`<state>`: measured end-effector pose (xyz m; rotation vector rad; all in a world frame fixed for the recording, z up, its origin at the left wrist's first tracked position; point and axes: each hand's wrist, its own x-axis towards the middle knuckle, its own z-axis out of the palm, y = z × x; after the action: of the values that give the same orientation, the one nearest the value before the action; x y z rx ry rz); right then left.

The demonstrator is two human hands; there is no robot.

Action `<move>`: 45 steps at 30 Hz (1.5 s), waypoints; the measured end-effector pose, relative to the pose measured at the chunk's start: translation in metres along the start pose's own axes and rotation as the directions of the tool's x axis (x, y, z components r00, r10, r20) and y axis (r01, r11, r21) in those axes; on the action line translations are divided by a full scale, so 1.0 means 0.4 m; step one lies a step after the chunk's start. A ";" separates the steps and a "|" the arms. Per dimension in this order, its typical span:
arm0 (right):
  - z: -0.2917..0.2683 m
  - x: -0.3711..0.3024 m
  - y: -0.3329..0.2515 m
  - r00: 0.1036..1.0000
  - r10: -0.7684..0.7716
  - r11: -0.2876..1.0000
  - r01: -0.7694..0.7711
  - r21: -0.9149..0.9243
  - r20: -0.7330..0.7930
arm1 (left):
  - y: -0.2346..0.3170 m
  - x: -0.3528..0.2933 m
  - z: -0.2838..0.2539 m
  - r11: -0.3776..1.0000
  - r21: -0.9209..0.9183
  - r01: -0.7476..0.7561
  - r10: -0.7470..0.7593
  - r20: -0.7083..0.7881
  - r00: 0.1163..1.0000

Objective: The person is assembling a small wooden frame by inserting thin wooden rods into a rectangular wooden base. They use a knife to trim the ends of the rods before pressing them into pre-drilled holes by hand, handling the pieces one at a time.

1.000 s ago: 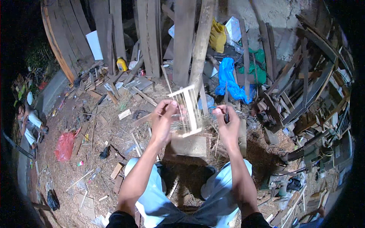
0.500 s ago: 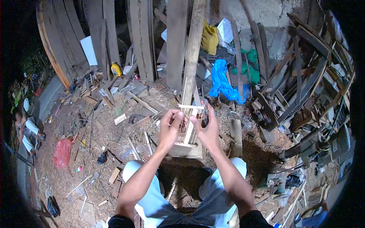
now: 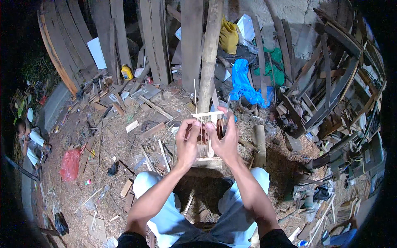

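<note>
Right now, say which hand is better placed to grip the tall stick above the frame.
Left hand, probably: nearer the stick; the right hand is toward the other end of the frame.

Your pale slatted frame (image 3: 208,114): matt wood
Your pale-blue trousers (image 3: 175,221): matt cloth
Crumpled blue sheet before you (image 3: 240,80): glossy plastic
Tall grey-brown planks (image 3: 192,45): rough wood

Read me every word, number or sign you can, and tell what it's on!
None can be read anywhere.
Yellow bottle: any writing is too small to read.
Small red, white and green scrap: too small to read.
Wooden frame between the left hand and right hand: no writing shows.
</note>
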<state>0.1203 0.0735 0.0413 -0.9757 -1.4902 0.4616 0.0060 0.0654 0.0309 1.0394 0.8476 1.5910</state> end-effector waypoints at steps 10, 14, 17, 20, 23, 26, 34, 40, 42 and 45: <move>0.010 -0.004 0.000 0.997 -0.007 0.997 0.002 -0.073 -0.078 | -0.013 0.022 -0.014 0.976 0.207 -0.071 0.077 -0.017 0.997; 0.010 -0.009 0.017 0.995 -0.037 0.997 0.031 -0.072 -0.094 | 0.013 0.012 0.000 0.987 0.152 0.055 -0.051 -0.033 0.998; -0.003 -0.004 -0.009 0.988 0.153 0.986 -0.150 -0.067 0.031 | 0.005 0.027 -0.021 0.984 0.173 0.049 -0.042 -0.043 0.998; -0.005 0.007 -0.008 0.992 0.102 0.993 -0.097 -0.068 0.070 | 0.009 0.028 -0.008 0.991 -0.064 0.121 -0.124 -0.048 0.991; -0.016 0.004 0.016 0.993 0.117 0.984 -0.120 -0.131 -0.024 | 0.013 0.031 -0.025 0.996 0.017 0.089 -0.089 -0.029 0.996; -0.044 0.024 0.029 0.993 -0.063 0.972 0.037 -0.233 -0.104 | 0.023 0.050 -0.043 0.970 0.242 -0.014 0.012 0.010 1.000; -0.080 0.038 0.035 0.923 0.127 0.982 -0.067 -0.175 0.362 | 0.030 0.064 -0.069 0.773 0.605 -0.192 0.043 0.251 0.967; -0.080 0.038 0.073 0.988 0.136 0.990 -0.134 -0.034 0.074 | 0.059 0.087 -0.105 0.740 0.607 -0.291 0.338 0.039 0.940; -0.087 0.044 0.071 0.971 0.237 0.971 -0.237 -0.017 -0.010 | 0.054 0.073 -0.109 0.863 0.492 -0.111 0.149 -0.038 0.988; -0.090 0.047 0.099 0.971 0.239 0.971 -0.239 0.007 -0.028 | 0.035 0.053 -0.079 0.915 0.403 0.007 0.017 -0.057 0.998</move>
<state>0.1679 0.1016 0.0293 -1.1611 -1.3511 0.6208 -0.0309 0.0816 0.0358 1.2860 1.2524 1.4889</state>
